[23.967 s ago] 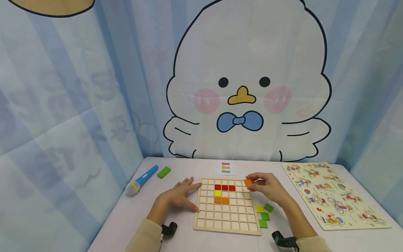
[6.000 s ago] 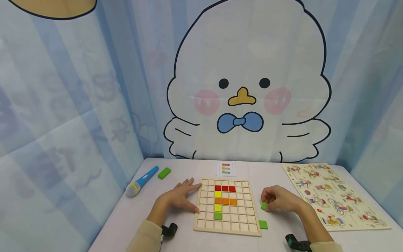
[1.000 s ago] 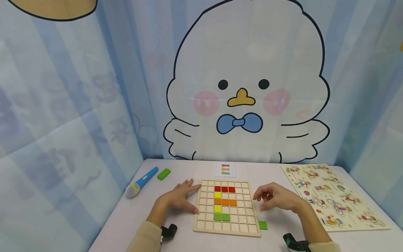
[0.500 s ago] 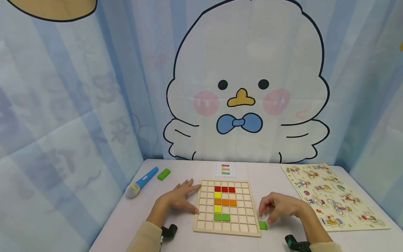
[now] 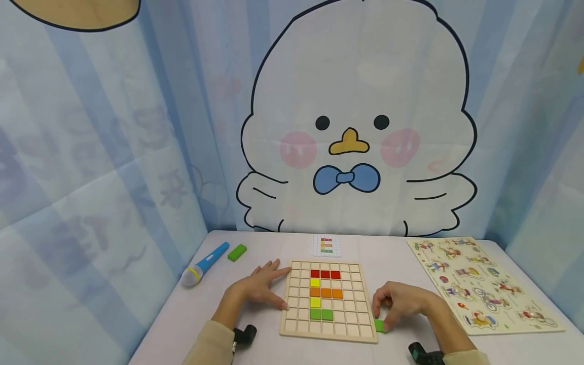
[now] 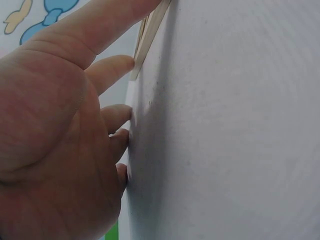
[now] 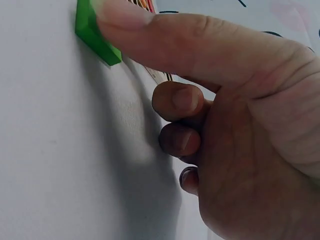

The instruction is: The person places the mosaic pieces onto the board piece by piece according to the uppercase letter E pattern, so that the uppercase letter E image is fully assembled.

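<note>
A wooden grid board (image 5: 351, 332) lies on the table with colored square tiles in its cells. Red tiles (image 5: 325, 274) form the top row, orange tiles (image 5: 326, 293) a middle row, and two green tiles (image 5: 321, 314) sit lower down. Single yellow tiles (image 5: 315, 302) fill cells between the rows. My left hand (image 5: 260, 285) is spread, its thumb and index finger touching the board's left edge. Beside the board's lower right corner, my right hand (image 5: 401, 303) pinches a loose green tile (image 7: 97, 40) between thumb and index finger; the index fingertip is hidden in the right wrist view.
A small pattern card (image 5: 327, 246) lies behind the board. At the left are a blue toy microphone (image 5: 205, 264) and a green block (image 5: 237, 252). A picture puzzle board (image 5: 485, 289) lies on the right. A curtain with a cartoon bird stands behind the table.
Since 24 s ago, a third orange, a second yellow and two green tiles have come onto the board. In the last second, my right hand lowered to the remaining loose green tile and took hold.
</note>
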The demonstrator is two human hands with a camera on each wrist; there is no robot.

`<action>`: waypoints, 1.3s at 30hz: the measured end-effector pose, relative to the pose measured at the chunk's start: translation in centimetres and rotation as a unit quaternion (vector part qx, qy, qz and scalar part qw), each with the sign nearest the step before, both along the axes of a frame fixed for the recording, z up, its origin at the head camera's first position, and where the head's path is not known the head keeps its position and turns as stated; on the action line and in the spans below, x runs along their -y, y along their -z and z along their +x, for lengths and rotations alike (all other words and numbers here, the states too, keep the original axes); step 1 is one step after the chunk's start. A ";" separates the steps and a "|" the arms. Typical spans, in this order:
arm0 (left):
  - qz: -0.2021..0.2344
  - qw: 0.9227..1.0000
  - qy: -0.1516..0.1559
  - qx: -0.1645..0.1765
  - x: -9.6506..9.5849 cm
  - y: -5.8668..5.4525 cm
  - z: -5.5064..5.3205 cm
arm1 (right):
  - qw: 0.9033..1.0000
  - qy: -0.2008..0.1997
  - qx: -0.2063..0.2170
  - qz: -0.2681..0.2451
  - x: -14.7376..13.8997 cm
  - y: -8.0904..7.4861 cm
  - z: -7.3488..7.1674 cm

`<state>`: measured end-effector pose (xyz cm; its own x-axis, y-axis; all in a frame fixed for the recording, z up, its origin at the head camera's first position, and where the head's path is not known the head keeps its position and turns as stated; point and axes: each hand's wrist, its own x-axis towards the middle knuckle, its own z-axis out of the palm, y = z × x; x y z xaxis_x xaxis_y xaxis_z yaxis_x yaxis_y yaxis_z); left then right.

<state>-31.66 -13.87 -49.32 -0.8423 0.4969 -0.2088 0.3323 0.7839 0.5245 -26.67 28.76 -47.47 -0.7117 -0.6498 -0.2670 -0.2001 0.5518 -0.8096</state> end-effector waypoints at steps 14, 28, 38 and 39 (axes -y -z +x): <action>-0.001 1.000 0.005 -0.002 -0.1 0.0 0.0 | 0.999 0.033 -0.027 0.029 0.1 0.0 -0.1; 0.000 1.000 0.007 -0.006 -0.1 0.0 0.0 | 0.999 0.040 -0.011 0.008 -0.2 -0.1 -0.2; -0.004 1.000 0.005 -0.002 0.0 0.2 -0.1 | 0.998 0.045 -0.052 0.012 -0.1 -0.1 -0.3; -0.004 1.000 0.005 -0.001 -0.1 0.2 -0.1 | 0.997 0.046 -0.056 0.014 -0.1 -0.1 -0.4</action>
<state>-31.81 -13.81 -49.48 -0.8382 0.5029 -0.2110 0.3408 0.7850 0.5174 -27.04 28.87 -47.37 -0.7943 -0.5737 -0.2001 -0.2350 0.5938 -0.7695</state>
